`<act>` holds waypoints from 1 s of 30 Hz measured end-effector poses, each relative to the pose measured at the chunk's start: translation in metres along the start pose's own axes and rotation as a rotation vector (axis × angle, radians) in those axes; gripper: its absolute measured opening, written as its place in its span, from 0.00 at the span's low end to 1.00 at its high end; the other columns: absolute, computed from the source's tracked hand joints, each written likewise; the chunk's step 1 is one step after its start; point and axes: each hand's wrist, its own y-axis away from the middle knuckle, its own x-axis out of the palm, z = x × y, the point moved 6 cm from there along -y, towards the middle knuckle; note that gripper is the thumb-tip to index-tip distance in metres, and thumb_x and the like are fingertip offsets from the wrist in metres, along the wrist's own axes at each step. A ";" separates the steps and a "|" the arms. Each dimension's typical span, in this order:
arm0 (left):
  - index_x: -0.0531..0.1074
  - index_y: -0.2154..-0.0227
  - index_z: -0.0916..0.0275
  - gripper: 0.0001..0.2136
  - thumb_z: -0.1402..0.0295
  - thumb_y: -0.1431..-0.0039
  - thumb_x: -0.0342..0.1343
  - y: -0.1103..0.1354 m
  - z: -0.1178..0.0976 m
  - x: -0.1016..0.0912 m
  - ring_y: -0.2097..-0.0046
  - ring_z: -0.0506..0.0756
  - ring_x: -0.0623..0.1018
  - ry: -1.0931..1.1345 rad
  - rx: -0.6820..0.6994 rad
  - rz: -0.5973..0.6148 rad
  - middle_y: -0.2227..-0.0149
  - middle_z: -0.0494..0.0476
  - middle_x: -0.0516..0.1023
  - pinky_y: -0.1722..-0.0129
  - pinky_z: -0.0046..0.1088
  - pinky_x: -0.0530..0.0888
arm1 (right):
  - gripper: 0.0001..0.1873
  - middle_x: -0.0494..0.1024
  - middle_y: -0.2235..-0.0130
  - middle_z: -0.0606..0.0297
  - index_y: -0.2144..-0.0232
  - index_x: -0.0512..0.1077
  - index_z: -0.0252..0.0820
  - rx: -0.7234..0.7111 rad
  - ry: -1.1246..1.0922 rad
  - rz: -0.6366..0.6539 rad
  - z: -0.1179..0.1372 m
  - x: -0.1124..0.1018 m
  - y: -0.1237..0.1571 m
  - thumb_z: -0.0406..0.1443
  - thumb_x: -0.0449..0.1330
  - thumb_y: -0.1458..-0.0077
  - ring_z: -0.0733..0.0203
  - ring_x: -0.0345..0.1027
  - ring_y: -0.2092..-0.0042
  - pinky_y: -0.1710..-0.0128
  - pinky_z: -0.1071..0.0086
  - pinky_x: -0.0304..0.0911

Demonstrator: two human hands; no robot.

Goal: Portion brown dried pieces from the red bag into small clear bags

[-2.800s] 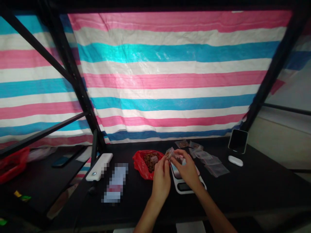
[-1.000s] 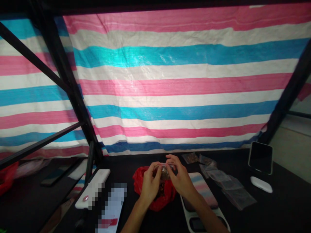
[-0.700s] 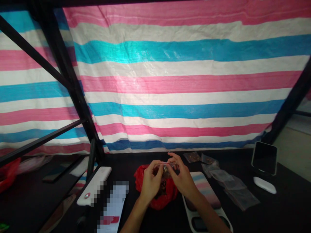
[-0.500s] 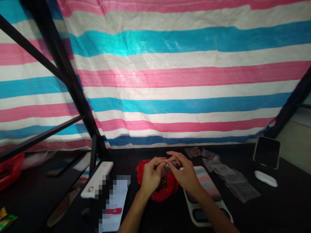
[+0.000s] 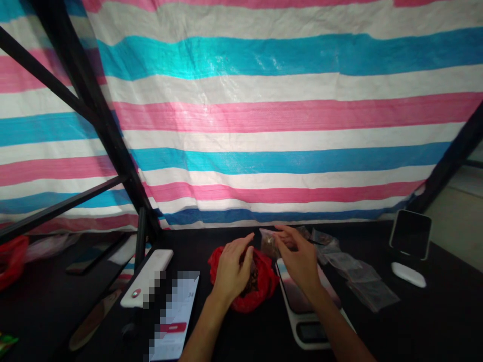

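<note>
Pouch (image 5: 268, 246): small, clear, loaded with something brown; held up, apparently off the tabletop (image 5: 245, 347), at 1 o'clock from the red bag (image 5: 264, 297). Closure at mouth: too small to tell.
Right hand (image 5: 302, 256): clamped on the pouch with thumb and fingertips at its 3 o'clock edge.
Left hand (image 5: 231, 266): apart from the pouch, with thumb and fingers spread; hovers over the 10 to 11 o'clock side of the red bag. Contact with the red bag: cannot tell.
Red bag: rests with mouth up and rim folded outward; contains loose brown pieces (image 5: 252, 287).
Scale (image 5: 302, 340): sits at 3 o'clock from the red bag, partly covered from above. Reading on display: cannot tell.
Clear bags (image 5: 354, 274): lie flat and overlapping, in a run from 12 to 3 o'clock around the scale; partly hidden behind the right hand at the far end.
Phone (image 5: 184, 304): lies at 8 o'clock from the red bag, partly pixelated.
Pouch handling, step in hand: by judgement, one-handed holding of the loaded pouch, with left hand free.
Pouch handling, next move: likely calls for a steady pinch, mouth kept uppermost, clearance above the scale, and release only over firm support.
</note>
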 end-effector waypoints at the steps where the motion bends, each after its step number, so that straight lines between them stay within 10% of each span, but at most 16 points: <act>1: 0.75 0.46 0.53 0.16 0.64 0.32 0.49 -0.001 0.000 0.000 0.44 0.60 0.77 -0.084 0.035 0.022 0.46 0.57 0.81 0.42 0.43 0.71 | 0.17 0.83 0.64 0.60 0.56 0.79 0.44 -0.016 0.087 -0.066 -0.003 -0.008 -0.004 0.45 0.60 0.41 0.57 0.76 0.68 0.66 0.65 0.71; 11: 0.78 0.62 0.59 0.15 0.65 0.30 0.46 -0.006 0.003 -0.005 0.51 0.59 0.77 -0.283 0.072 0.103 0.58 0.57 0.82 0.49 0.41 0.70 | 0.17 0.84 0.58 0.59 0.53 0.79 0.48 0.102 0.707 0.152 -0.041 -0.050 -0.029 0.44 0.55 0.37 0.49 0.77 0.58 0.61 0.62 0.65; 17: 0.75 0.69 0.60 0.15 0.67 0.30 0.46 -0.005 -0.005 -0.008 0.57 0.57 0.76 -0.284 0.098 0.059 0.64 0.56 0.79 0.54 0.38 0.71 | 0.26 0.83 0.52 0.61 0.54 0.79 0.50 0.215 0.897 0.289 -0.093 -0.091 -0.028 0.26 0.58 0.54 0.46 0.69 0.42 0.45 0.53 0.57; 24: 0.75 0.68 0.60 0.14 0.67 0.30 0.46 -0.003 -0.002 -0.008 0.58 0.56 0.76 -0.231 0.095 0.011 0.64 0.56 0.79 0.55 0.37 0.72 | 0.19 0.84 0.59 0.59 0.52 0.78 0.45 0.175 0.780 0.145 -0.084 -0.087 -0.042 0.33 0.54 0.42 0.49 0.75 0.50 0.47 0.52 0.57; 28: 0.76 0.55 0.57 0.09 0.65 0.32 0.52 0.000 0.001 -0.005 0.50 0.58 0.76 -0.140 0.079 0.001 0.54 0.58 0.79 0.48 0.39 0.72 | 0.18 0.82 0.60 0.58 0.55 0.77 0.42 0.060 0.170 -0.093 -0.050 -0.062 -0.038 0.44 0.59 0.43 0.53 0.76 0.59 0.55 0.60 0.67; 30: 0.72 0.46 0.55 0.17 0.64 0.37 0.58 0.001 0.003 0.001 0.44 0.59 0.75 -0.071 0.047 0.026 0.47 0.58 0.77 0.43 0.41 0.71 | 0.18 0.82 0.64 0.60 0.58 0.76 0.42 0.115 -0.116 -0.001 -0.039 -0.032 -0.027 0.46 0.63 0.47 0.56 0.76 0.64 0.62 0.63 0.70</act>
